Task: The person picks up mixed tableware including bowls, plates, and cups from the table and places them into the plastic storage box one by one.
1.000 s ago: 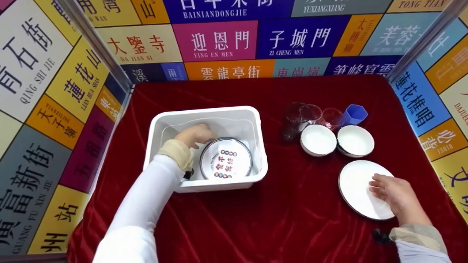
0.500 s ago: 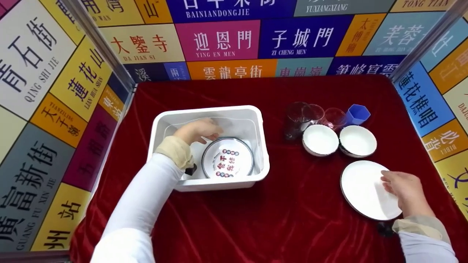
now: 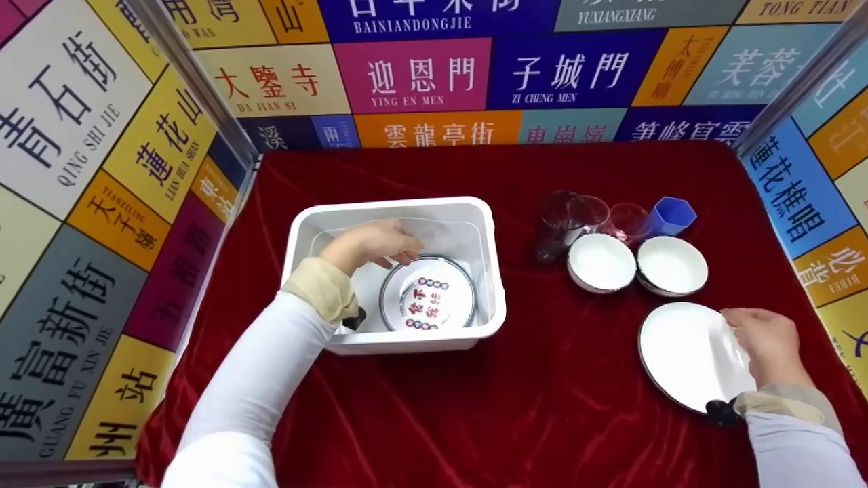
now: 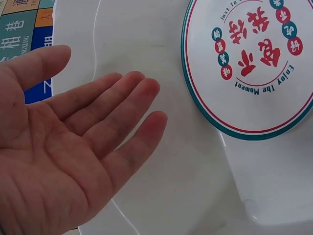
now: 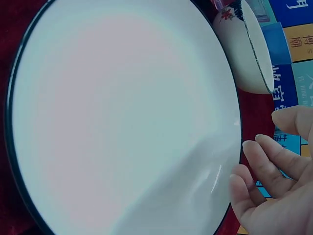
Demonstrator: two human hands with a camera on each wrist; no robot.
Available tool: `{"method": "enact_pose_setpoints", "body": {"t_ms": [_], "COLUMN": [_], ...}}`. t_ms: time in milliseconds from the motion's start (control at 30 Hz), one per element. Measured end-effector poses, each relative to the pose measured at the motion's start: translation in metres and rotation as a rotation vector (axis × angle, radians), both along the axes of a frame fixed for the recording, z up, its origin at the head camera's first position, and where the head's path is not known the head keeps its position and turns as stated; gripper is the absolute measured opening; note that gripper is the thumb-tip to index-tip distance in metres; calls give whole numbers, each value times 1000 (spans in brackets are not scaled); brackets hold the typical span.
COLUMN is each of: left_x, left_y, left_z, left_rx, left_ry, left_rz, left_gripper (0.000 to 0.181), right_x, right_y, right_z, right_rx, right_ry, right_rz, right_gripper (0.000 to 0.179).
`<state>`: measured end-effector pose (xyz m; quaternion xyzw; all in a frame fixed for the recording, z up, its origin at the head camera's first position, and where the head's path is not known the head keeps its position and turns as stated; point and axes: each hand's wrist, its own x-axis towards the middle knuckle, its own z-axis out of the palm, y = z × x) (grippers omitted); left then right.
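My left hand (image 3: pixel 376 242) hovers inside the white plastic basin (image 3: pixel 400 342), above a round plate (image 3: pixel 430 295) with red lettering and a teal-edged rim. In the left wrist view its fingers (image 4: pixel 120 100) are extended and hold nothing; the printed plate lies just beyond the fingertips. My right hand (image 3: pixel 770 342) is at the right edge of a plain white plate (image 3: pixel 688 356) with a dark rim, which lies on the cloth. From the right wrist view, its fingers (image 5: pixel 266 169) are loosely bent, with fingertips right at the plate's rim and nothing between them and the thumb.
Two white bowls (image 3: pixel 601 263) stand behind the white plate. Farther back are several clear glasses (image 3: pixel 563 215) and a blue hexagonal cup (image 3: pixel 671 215). Dark red velvet cloth (image 3: pixel 529 400) covers the table, and panels with Chinese lettering (image 3: pixel 420 74) enclose the back and sides.
My right hand has shifted from over the white plate to its right edge. The left hand has lifted slightly and moved right over the printed plate. The view has shifted a little.
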<state>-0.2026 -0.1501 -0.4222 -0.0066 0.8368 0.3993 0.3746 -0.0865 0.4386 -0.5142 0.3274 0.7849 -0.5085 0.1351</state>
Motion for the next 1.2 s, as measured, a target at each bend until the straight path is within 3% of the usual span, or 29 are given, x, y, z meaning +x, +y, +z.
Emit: {"method": "enact_pose_setpoints", "body": {"t_ms": [367, 733, 900, 1200], "left_x": [5, 10, 11, 15], "left_y": [5, 5, 4, 6], "left_z": [4, 14, 13, 17], "left_rx": [41, 70, 85, 96], "left_ry": [52, 59, 58, 60], "left_rz": [-24, -33, -29, -39], "left_gripper": [42, 49, 50, 51], "right_x": [2, 0, 0, 5], "right_y": [7, 15, 18, 26], "right_z": [-3, -14, -18, -23], "right_rx": [151, 92, 32, 114], "right_ry": [-78, -49, -82, -126], "right_rz": [3, 141, 175, 258], "right_gripper": [30, 60, 76, 85]}}
